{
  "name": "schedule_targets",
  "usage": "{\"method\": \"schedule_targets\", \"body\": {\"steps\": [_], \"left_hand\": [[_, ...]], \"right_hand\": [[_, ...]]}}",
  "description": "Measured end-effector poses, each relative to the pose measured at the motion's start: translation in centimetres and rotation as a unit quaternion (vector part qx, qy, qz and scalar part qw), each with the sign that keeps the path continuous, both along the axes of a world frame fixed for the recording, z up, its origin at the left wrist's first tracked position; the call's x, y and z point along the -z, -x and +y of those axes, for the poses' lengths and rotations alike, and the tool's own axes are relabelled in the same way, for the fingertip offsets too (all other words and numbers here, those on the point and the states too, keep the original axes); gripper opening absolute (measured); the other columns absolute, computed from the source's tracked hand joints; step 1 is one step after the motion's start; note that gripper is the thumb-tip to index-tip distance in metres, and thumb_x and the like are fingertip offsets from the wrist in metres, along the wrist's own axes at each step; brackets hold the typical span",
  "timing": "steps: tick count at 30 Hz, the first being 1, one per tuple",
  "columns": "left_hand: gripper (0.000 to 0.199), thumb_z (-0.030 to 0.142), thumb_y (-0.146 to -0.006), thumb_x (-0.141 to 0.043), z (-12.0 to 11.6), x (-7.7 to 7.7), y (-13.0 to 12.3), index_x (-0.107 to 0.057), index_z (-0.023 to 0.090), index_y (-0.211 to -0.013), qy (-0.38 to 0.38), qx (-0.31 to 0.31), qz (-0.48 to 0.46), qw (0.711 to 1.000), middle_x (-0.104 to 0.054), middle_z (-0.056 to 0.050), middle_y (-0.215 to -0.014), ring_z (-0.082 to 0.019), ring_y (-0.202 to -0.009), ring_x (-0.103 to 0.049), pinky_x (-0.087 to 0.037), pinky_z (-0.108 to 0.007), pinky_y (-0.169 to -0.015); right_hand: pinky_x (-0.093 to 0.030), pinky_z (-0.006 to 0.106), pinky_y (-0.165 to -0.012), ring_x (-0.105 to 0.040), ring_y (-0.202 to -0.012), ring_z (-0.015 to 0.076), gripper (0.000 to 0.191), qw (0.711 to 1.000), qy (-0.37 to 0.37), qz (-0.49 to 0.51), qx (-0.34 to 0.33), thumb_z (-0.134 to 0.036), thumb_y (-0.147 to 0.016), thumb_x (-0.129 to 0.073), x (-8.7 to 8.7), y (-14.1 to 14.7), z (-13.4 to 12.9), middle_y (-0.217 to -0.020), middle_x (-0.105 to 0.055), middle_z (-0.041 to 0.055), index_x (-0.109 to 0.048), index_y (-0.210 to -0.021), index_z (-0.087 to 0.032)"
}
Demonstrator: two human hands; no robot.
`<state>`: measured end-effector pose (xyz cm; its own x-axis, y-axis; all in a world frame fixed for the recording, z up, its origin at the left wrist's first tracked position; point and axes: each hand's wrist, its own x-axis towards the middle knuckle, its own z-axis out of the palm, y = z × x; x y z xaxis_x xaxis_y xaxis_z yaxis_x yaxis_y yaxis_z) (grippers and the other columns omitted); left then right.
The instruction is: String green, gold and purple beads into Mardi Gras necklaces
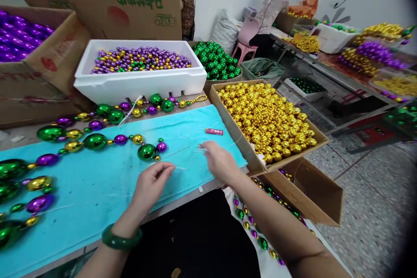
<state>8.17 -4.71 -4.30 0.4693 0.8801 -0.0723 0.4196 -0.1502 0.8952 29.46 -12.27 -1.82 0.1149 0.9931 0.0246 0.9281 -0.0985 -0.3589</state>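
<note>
a light blue cloth (107,182) spreads under everything on the near table. at its right edge stands a brown cardboard box of glossy gold beads (237,135), close beside the right hand. a strand of glossy green, purple and gold beads (94,141) lies on the cloth to the left, this row running roughly sideways and ending just beyond the left hand.

the left hand (153,184), below a dark green bangle (119,236), has thumb and forefinger pinched together on a thin pale thread (180,168), whose free end points right. the right hand (221,163) sits farther right and slightly farther forward, fingertips pinched on thin shiny strands (201,148); whether needle or thread, i cannot tell.

so the left hand is the nearer one to the strand's end, where a round green bead (146,151) sits. a small flat red packet (214,131) lies just beyond the right hand. smallest of all, a fine line (176,153) slants from the end beads toward the right fingertips, across the gap between the hands.
</note>
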Motion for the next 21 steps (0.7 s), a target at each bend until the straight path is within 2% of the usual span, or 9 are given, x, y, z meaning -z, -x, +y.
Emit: {"method": "schedule_targets", "body": {"steps": [1,3,7,11,13,15,17,19,21], "left_hand": [[0.024,0.040,-0.080,-0.054,0.4,0.3,0.3,-0.067,0.019,-0.081,-0.061,0.003,0.028,0.998,-0.066,-0.003,-0.081,-0.017,-0.074,-0.060,-0.047,-0.029,-0.070],[0.024,0.037,-0.083,-0.050,1.1,1.2,0.7,-0.066,0.020,-0.082,-0.173,0.035,0.082,0.981,-0.067,-0.005,-0.086,-0.020,-0.084,-0.060,-0.046,-0.033,-0.079],[0.024,0.030,-0.086,-0.044,2.0,3.3,0.3,-0.067,0.021,-0.084,-0.342,0.137,0.169,0.914,-0.066,-0.006,-0.087,-0.023,-0.090,-0.056,-0.044,-0.038,-0.089],[0.026,0.027,-0.087,-0.043,2.8,4.4,-0.5,-0.068,0.019,-0.087,-0.404,0.153,0.228,0.873,-0.066,-0.009,-0.095,-0.025,-0.093,-0.055,-0.046,-0.039,-0.087],[0.026,0.026,-0.086,-0.044,3.1,4.2,-0.6,-0.067,0.018,-0.093,-0.421,0.143,0.252,0.859,-0.065,-0.011,-0.100,-0.027,-0.096,-0.056,-0.046,-0.041,-0.086],[0.028,0.026,-0.085,-0.044,3.3,3.5,-0.6,-0.065,0.017,-0.102,-0.437,0.131,0.260,0.851,-0.064,-0.013,-0.105,-0.028,-0.099,-0.056,-0.047,-0.042,-0.086],[0.031,0.028,-0.086,-0.044,3.2,2.1,-0.9,-0.063,0.016,-0.108,-0.446,0.118,0.242,0.854,-0.065,-0.014,-0.104,-0.028,-0.100,-0.057,-0.047,-0.042,-0.087],[0.032,0.031,-0.088,-0.043,2.8,-0.2,-1.6,-0.063,0.016,-0.108,-0.442,0.106,0.195,0.869,-0.066,-0.013,-0.100,-0.028,-0.099,-0.058,-0.047,-0.042,-0.087],[0.033,0.032,-0.088,-0.043,2.0,-3.1,-3.1,-0.064,0.017,-0.108,-0.417,0.095,0.125,0.895,-0.066,-0.011,-0.099,-0.027,-0.099,-0.059,-0.047,-0.041,-0.087]], "right_hand": [[-0.047,0.037,-0.082,-0.057,-0.104,0.0251,0.038,0.999,0.020,-0.029,0.031,-0.009,-0.086,-0.034,0.1,-1.7,-0.1,-0.124,-0.055,0.0150,-0.053,-0.118,-0.017],[-0.047,0.041,-0.075,-0.061,-0.094,0.0299,0.037,0.993,0.064,-0.074,0.063,-0.002,-0.080,-0.035,0.2,-4.9,-0.2,-0.111,-0.060,0.0233,-0.060,-0.108,-0.008],[-0.048,0.035,-0.071,-0.065,-0.082,0.0272,0.019,0.984,0.127,-0.108,0.058,-0.007,-0.075,-0.051,-0.8,-9.6,0.1,-0.084,-0.068,0.0171,-0.070,-0.078,-0.010],[-0.047,0.028,-0.072,-0.065,-0.082,0.0194,0.023,0.986,0.099,-0.104,0.089,-0.026,-0.083,-0.052,-5.3,-13.4,0.4,-0.087,-0.072,0.0062,-0.073,-0.088,-0.019],[-0.047,0.027,-0.069,-0.065,-0.079,0.0175,0.025,0.987,0.013,-0.075,0.144,-0.030,-0.083,-0.054,-8.6,-15.1,0.2,-0.085,-0.071,0.0046,-0.073,-0.091,-0.018],[-0.045,0.025,-0.056,-0.062,-0.063,0.0146,0.022,0.978,-0.088,-0.027,0.185,-0.031,-0.077,-0.061,-12.0,-16.0,-0.4,-0.068,-0.068,0.0026,-0.074,-0.085,-0.015],[-0.036,0.021,-0.043,-0.051,-0.044,0.0084,0.020,0.967,-0.165,0.036,0.191,-0.029,-0.074,-0.065,-15.4,-15.5,-1.2,-0.049,-0.058,-0.0017,-0.074,-0.080,-0.012],[-0.029,0.016,-0.039,-0.040,-0.036,0.0020,0.018,0.958,-0.210,0.112,0.160,-0.027,-0.074,-0.065,-18.4,-13.5,-1.9,-0.042,-0.048,-0.0061,-0.073,-0.077,-0.010],[-0.027,0.013,-0.041,-0.038,-0.035,-0.0026,0.018,0.944,-0.266,0.168,0.100,-0.025,-0.076,-0.061,-21.1,-10.3,-2.2,-0.043,-0.046,-0.0087,-0.071,-0.077,-0.010]]}}
